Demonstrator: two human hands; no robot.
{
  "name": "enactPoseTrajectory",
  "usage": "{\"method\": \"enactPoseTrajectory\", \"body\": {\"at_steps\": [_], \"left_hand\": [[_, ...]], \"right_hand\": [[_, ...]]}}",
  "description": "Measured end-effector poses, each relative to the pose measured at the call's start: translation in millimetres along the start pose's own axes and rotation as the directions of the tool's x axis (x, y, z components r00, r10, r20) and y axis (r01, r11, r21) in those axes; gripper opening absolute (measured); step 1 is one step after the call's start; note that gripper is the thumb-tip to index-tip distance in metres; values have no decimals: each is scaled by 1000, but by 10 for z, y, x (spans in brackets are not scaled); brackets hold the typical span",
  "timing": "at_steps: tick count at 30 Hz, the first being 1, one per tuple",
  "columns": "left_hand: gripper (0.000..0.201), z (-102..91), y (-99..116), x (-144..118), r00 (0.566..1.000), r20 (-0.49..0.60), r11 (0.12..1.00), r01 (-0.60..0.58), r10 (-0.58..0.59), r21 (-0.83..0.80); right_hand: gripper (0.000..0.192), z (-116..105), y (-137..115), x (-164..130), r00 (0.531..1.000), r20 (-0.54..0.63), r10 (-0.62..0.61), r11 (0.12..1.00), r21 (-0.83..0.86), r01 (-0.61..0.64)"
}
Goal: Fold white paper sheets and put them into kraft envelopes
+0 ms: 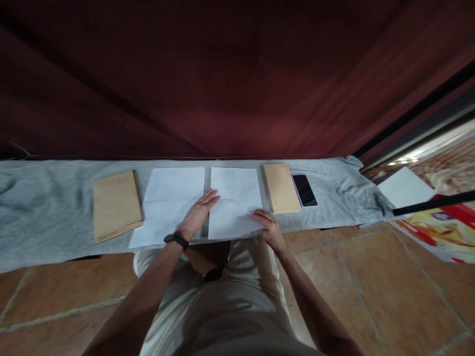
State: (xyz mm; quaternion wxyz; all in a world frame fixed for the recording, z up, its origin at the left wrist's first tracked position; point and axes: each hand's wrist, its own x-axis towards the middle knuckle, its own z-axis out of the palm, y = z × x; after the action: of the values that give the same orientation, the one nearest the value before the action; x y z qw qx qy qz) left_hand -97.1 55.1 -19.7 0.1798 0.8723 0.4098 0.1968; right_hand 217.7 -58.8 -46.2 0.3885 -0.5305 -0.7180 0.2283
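Two white sheets of paper lie side by side on a grey cloth, the left sheet (172, 185) and the right sheet (235, 185), both with a faint crosswise crease. My left hand (196, 213), wearing a black watch, lies flat with fingers stretched; it rests over the left sheet and its fingertips reach the right sheet's left edge. At the lower right edge of that same sheet is my right hand (270, 228). Its fingers are extended onto the paper, and the thumb is mostly hidden.
A stack of brown envelopes (115, 205) lies at the left. Right of the sheets are another brown envelope stack (282, 188) and a phone (305, 190). The narrow grey-cloth surface (345, 188) meets a dark red panel (237, 99). A colourful printed box (441, 230) is far right.
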Motion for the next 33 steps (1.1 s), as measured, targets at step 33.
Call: {"method": "enactPoseTrajectory", "body": {"at_steps": [33], "left_hand": [[62,597,426,819,974,-98,960,219,-204,174]], "right_hand": [[86,-105,81,-62,973,188,-132,985,-83,150]]}}
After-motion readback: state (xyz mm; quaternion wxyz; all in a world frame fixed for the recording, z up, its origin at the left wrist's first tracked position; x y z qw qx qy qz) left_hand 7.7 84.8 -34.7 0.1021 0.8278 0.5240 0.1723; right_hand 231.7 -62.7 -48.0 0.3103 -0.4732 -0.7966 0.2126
